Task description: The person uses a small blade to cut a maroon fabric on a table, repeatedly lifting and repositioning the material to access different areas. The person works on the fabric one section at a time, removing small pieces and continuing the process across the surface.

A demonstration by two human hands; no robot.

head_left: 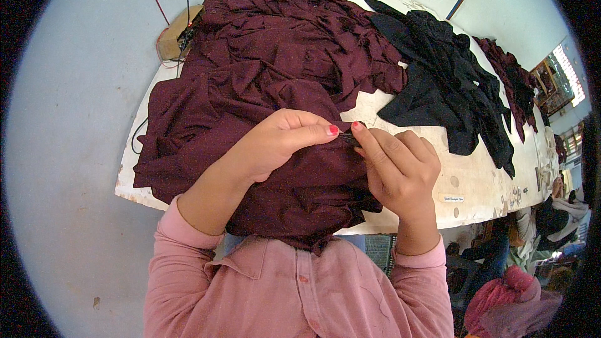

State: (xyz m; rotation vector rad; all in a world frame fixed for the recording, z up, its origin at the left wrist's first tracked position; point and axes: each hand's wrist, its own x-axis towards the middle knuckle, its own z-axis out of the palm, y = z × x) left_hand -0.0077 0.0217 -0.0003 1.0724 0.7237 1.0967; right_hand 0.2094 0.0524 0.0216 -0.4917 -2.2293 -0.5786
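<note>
loosely heaped maroon cloth (307, 178), plain, matte, deeply creased, shadowed below.

Black cloth (432, 56), white tabletop (466, 181), brown box (168, 45)

Maroon cloth (294, 172), crumpled, draped over edge of pale table (479, 178).
</note>
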